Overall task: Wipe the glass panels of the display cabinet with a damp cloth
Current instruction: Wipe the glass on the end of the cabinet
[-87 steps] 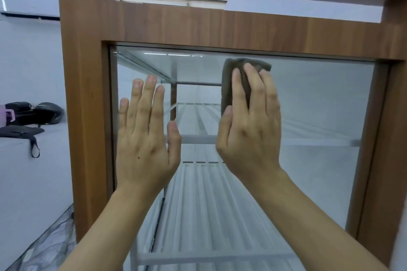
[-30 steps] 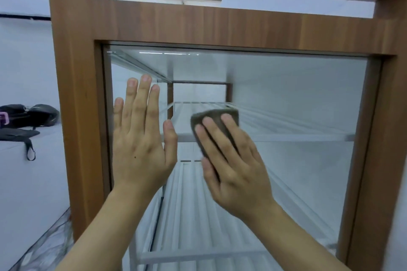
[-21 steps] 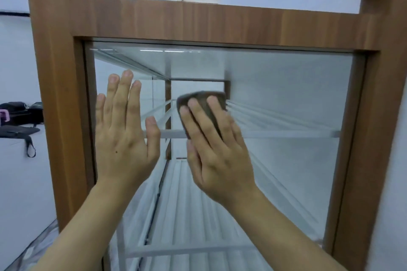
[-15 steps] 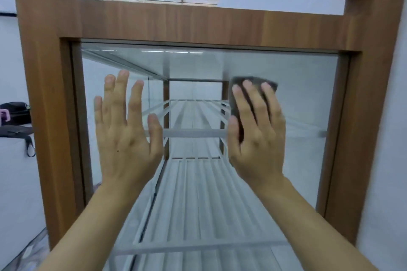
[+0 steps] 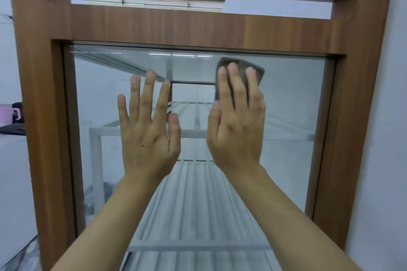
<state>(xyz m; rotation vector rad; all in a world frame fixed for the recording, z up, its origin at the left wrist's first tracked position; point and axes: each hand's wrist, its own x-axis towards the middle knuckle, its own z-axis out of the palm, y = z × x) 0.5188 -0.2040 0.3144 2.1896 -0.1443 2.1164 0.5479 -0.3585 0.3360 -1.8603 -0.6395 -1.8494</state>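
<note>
A glass panel point(image 5: 290, 103) fills the brown wooden frame point(image 5: 44, 116) of the display cabinet. My right hand point(image 5: 236, 125) presses a folded dark grey cloth point(image 5: 253, 70) flat against the glass near the panel's upper middle, fingers straight over it. My left hand point(image 5: 148, 130) lies flat on the glass to the left of it, fingers spread and straight, holding nothing. Most of the cloth is hidden under my right fingers.
White slatted shelves point(image 5: 198, 209) show behind the glass. A slot point(image 5: 275, 9) opens in the frame above the panel. A white wall point(image 5: 383, 138) is close on the right. At the far left stand a pink mug point(image 5: 11, 113) and dark bags.
My right hand has slid the cloth from the left of centre up and to the right, close to the panel's top edge. My left hand stays flat on the glass. The view has shifted left.
</note>
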